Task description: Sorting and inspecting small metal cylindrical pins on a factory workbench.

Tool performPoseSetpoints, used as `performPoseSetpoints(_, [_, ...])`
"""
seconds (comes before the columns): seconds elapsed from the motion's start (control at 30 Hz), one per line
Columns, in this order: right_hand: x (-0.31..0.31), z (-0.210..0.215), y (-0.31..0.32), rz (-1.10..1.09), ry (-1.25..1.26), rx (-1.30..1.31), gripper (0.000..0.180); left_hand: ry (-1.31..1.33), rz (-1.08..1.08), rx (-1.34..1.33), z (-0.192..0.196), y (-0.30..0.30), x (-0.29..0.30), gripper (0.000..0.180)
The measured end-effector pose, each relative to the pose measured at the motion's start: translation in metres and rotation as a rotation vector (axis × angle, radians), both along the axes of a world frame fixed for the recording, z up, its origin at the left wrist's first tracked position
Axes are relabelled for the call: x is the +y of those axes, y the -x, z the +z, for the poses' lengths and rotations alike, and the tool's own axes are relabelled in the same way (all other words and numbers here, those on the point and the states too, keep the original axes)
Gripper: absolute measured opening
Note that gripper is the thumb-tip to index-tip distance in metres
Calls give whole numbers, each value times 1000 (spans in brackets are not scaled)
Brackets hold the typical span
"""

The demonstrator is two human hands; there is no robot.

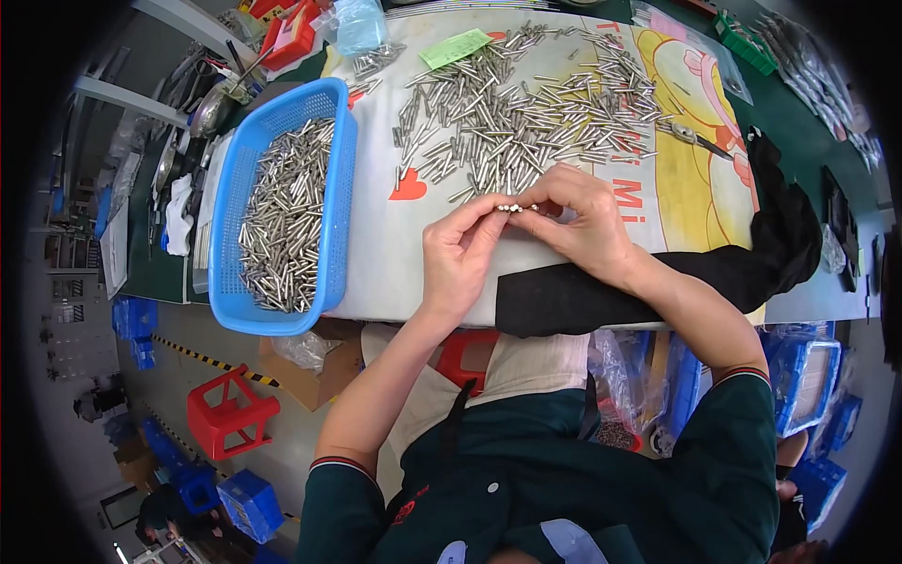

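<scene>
My left hand [461,252] and my right hand [592,224] meet over the near part of the cloth-covered table. Between their fingertips they pinch a short row of small metal pins [512,208], seen end-on. Both hands are closed on this row. Just beyond my fingers lies a wide loose heap of shiny metal pins [507,122] spread over the cloth. Left of my hands stands a blue plastic basket [340,188] full of similar pins [287,221].
A black cloth [601,289] lies under my right forearm. Pliers [693,137] rest at the heap's right, and a green paper slip [455,49] on its far side. A red bin [293,36] stands far left. On the floor are a red stool [228,414] and blue crates [249,506].
</scene>
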State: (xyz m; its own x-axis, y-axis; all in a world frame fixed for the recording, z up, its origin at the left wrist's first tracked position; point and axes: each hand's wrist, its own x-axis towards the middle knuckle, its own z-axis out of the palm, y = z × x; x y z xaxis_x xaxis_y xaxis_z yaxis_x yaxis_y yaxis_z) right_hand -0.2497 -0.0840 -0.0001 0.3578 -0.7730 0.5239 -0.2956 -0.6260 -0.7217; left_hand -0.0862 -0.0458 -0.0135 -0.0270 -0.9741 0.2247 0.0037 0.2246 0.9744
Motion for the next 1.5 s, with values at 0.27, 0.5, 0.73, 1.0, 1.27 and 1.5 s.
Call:
performPoseSetpoints(0.27, [-1,-2,1,-19,183,1,16,16,-6,8,1,1,0,16])
performPoseSetpoints(0.5, [2,1,1,-24,21,-22,16,13,-18,13,3,0,1,16])
performPoseSetpoints(0.73, [1,1,0,-8,80,-41,17,6,-17,28,3,-1,3,16])
performPoseSetpoints(1.0, [3,3,2,-15,205,-14,19,24,-53,52,3,-2,2,16])
performPoseSetpoints(1.27, [3,1,3,9,-106,-8,17,-185,-79,204,3,-2,3,18])
performPoseSetpoints(1.5, [-3,5,9,119,-517,26,18,-492,-171,300,17,-9,3,20])
